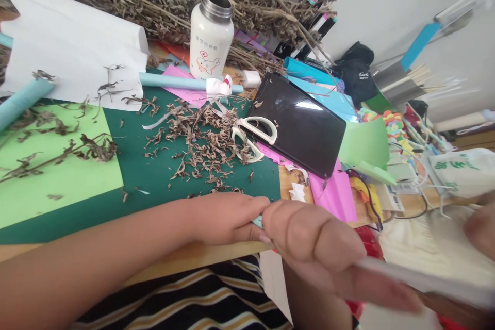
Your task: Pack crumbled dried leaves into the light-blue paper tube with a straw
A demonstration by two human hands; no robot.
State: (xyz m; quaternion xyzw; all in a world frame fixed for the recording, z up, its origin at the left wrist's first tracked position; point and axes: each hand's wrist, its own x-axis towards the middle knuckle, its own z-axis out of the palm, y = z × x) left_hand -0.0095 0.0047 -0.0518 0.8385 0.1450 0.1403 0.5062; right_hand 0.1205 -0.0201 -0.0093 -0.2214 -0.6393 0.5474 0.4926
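My left hand (228, 216) reaches in from the left at the table's front edge, its thumb and fingers closed on a light blue rolled paper tube (257, 221). Only a short bit of the tube shows between the hands. Right beside it, touching, my right hand (317, 237) is wrapped in a fist around the same line. A blurred pale grey rod (425, 279) sticks out to the right of this fist; whether it is one piece with the blue tube is hidden. Crumbled dried leaves (204, 139) lie beyond my hands, with cream-handled scissors (257, 131) at their right.
A dark tablet (301, 124) lies behind the scissors. An uncapped white bottle (212, 36) stands near piled dried stems (154, 5). Green paper (58, 165), pink paper (334, 193) and white paper (73, 41) lie around. Blurred skin (481, 227) shows at the right edge.
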